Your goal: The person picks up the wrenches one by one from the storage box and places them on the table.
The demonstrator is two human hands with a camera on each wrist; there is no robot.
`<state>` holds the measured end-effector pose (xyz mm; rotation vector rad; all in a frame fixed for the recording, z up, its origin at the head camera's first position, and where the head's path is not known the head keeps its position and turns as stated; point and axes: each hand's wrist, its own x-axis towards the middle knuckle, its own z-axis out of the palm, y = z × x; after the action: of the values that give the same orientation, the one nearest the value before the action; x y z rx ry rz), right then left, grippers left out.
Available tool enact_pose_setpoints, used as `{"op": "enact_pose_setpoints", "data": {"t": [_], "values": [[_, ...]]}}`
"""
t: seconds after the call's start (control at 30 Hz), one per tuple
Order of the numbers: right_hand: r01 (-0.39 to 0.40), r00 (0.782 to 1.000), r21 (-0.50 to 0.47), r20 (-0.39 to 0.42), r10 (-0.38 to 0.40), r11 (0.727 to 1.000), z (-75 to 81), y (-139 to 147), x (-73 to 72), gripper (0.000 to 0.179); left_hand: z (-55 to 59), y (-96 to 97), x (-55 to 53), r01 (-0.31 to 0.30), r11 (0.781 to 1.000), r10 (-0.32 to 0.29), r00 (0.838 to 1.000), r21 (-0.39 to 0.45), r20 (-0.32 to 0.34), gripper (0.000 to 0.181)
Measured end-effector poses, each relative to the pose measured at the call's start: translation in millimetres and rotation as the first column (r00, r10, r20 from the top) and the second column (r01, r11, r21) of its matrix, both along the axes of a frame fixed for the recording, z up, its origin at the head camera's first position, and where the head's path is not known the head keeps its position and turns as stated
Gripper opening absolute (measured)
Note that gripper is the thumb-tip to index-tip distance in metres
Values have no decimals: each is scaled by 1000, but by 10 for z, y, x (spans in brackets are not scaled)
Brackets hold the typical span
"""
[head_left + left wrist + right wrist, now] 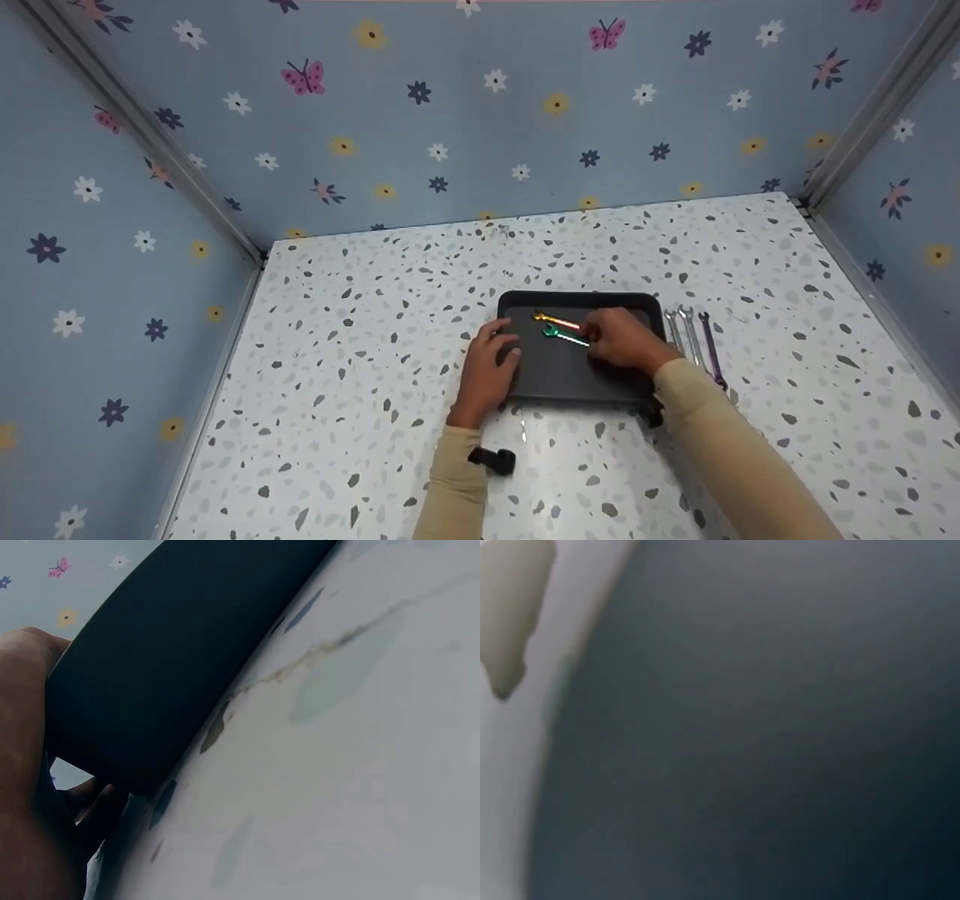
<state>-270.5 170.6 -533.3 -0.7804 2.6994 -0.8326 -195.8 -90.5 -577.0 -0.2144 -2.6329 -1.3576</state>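
A dark grey tray [555,379] lies on the speckled tabletop. My left hand [489,367] is at its left side, fingers bent over the rim; the left wrist view shows this hand [26,757] against the tray's dark outer wall [172,652]. Over the tray's right half, my right hand [626,341] pinches a green open-ended wrench [566,337], whose near end is hidden by the fingers. A gold-orange wrench [556,321] lies just beyond it, its right end meeting the fingertips. Only the blurred dark tray [742,727] and some tabletop fill the right wrist view.
Right of the tray lie two silver wrenches, one nearer [676,330] and one beside it [691,337], then a purple wrench [711,349]. The right forearm partly covers them. Flower-patterned panels [480,120] enclose the table [360,322] at the back and sides.
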Motion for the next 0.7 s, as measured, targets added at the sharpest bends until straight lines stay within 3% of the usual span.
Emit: {"op": "enact_pose_setpoints", "data": {"t": [0.47,0.7], "values": [[28,994,46,104,-33,999,51,-59,-18,21,1,4,0,-7,1000,7,1000,2,-6,25],[12,997,35,77,-15,999,23,-42,-26,17,5,11,0,-3,1000,3,1000,1,-9,26]]}}
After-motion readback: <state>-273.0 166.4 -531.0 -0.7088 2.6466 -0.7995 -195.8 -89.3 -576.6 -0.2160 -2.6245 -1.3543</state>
